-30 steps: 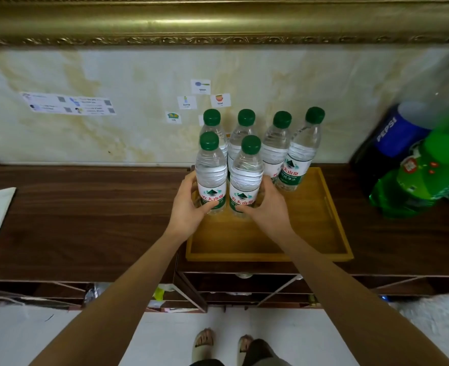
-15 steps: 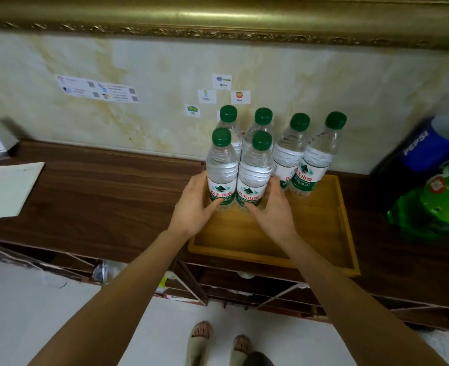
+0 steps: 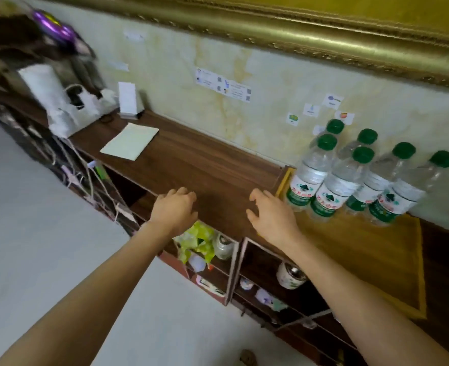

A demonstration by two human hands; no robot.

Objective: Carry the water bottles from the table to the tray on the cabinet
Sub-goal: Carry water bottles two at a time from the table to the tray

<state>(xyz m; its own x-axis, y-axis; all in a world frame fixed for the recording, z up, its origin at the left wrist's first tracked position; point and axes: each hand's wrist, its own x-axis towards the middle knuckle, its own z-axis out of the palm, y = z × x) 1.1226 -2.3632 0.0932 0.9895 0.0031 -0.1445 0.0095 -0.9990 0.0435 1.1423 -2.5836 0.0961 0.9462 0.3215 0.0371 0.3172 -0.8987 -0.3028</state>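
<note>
Item: six clear plastic water bottles w/ green screw caps [image 3: 347, 178], white-and-green labels; stood upright, grouped close, four at back and two in front, at the far-left part of the shallow yellow wooden tray [image 3: 371, 249]. Tray is set on the dark brown wood-grain cabinet top [image 3: 191, 165], its near-right part bare.

Left hand [image 3: 174, 210]: held over cabinet front edge, fingers loosely curled, nothing gripped. Right hand [image 3: 272, 216]: held just left of tray's left rim, fingers spread and slightly bent, nothing gripped; near the front-left bottle, contact not seen.

Surroundings: pale flat paper sheet [image 3: 129, 141] laid on cabinet top, well left of tray. White upright card stand [image 3: 128, 100] against wall beyond it. White appliance w/ cables [image 3: 59, 99] at far-left end, blurred. Small printed stickers [image 3: 310, 109] on cream marbled wall [image 3: 181, 62]; gilt frame moulding [image 3: 323, 35] above. Open cubbies below: crumpled green-yellow wrapper [image 3: 198, 241], white round jar [image 3: 290, 277], misc. small items, unclear.

Edges/room: bare cabinet top btwn paper sheet and tray. Light grey floor [image 3: 33, 233] at left below cabinet front.
</note>
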